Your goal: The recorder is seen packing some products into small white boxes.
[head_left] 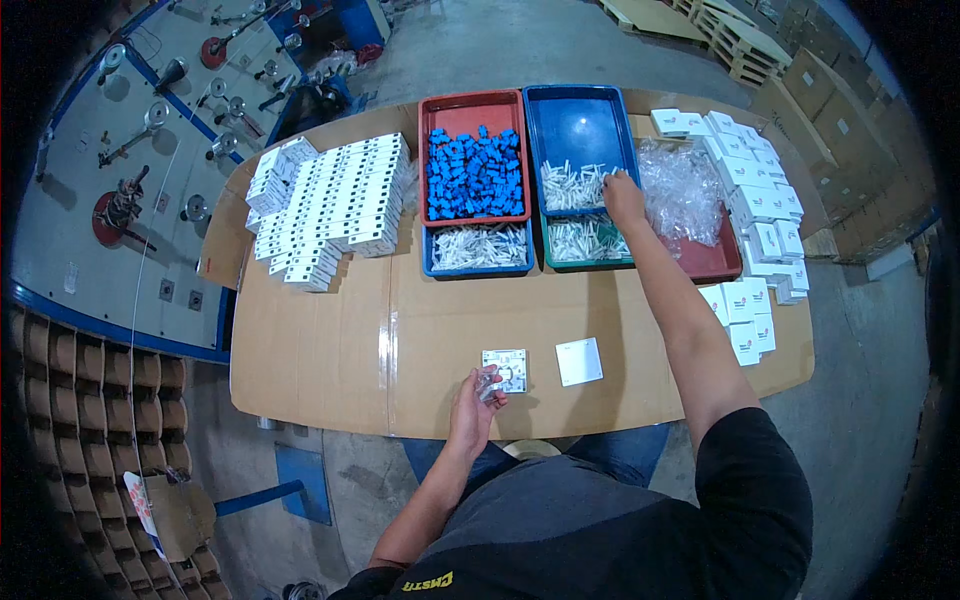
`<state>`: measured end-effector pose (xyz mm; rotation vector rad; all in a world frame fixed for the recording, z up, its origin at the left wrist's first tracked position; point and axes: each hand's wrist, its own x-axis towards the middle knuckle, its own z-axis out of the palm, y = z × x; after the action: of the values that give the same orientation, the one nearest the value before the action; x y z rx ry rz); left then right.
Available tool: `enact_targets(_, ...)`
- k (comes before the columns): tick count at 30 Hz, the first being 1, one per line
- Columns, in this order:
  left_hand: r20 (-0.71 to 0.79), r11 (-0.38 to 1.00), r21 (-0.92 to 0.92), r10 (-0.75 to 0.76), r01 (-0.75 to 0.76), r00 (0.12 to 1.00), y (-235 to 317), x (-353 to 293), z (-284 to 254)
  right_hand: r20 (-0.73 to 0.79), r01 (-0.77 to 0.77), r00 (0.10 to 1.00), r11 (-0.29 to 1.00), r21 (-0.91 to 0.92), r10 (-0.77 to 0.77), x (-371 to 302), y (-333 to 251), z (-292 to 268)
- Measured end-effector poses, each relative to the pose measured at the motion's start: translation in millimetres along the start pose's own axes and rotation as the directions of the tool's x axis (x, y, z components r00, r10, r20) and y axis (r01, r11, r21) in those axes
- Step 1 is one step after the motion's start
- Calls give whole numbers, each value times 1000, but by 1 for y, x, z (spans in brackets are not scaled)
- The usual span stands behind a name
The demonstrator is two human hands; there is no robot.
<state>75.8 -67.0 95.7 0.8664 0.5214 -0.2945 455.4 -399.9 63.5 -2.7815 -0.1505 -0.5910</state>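
Near the table's front edge, my left hand [470, 412] is closed around a small clear plastic piece [488, 383], perhaps a little bag. Just beyond those fingers lies a square white fitting [511, 368] with its detailed inner side facing up. To its right is a flat white square plate [579, 361]. My right arm stretches far forward, and my right hand [625, 202] is at the right side of a blue tray [580, 110]. Its fingers are drawn together at the slim white parts [572, 187] in that tray; what they grip is too small to make out.
A red tray [470, 104] holds blue parts; lower blue [478, 272] and green [590, 265] trays hold white parts. Clear bags [683, 185] fill a dark red tray [715, 262]. White units [340, 195] stand stacked left, white boxes [755, 195] right.
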Motion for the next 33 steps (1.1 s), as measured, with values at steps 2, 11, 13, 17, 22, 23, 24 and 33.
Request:
enact_targets(2, -6, 1000, -5, 17, -18, 1000, 5, -2, 2, -9, 50, 999, 999, 10, -50, 3, -11, -4)
enact_targets(11, 147, 946, -316, -23, 69, 989, 44, -16, 43, -83, -47, 995, 992, 115, 57, -11, -29, -27)
enact_targets(13, 252, 936, -350, 46, 47, 967, 60, -18, 53, -91, -69, 986, 827, 557, 143, -16, -47, -48)
enact_targets(17, 317, 920, -388, 83, 50, 945, 74, -14, 59, 169, -216, 976, 484, 848, 139, -90, -109, -97)
enact_targets(22, 377, 922, -385, 107, 50, 920, 73, -13, 65, 434, -443, 893, 68, 894, 118, -170, -188, -144)
enact_targets(23, 377, 921, -386, 102, 57, 920, 74, -18, 69, 478, -481, 874, 10, 877, 91, -177, -195, -153)
enact_targets(24, 342, 944, -331, 129, -9, 931, 77, -24, 75, 481, -484, 872, 12, 875, 96, -183, -200, -161)
enact_targets(33, 318, 858, 92, 456, -506, 831, 70, -38, 84, 411, -392, 908, 176, 903, -84, -174, -222, -230)
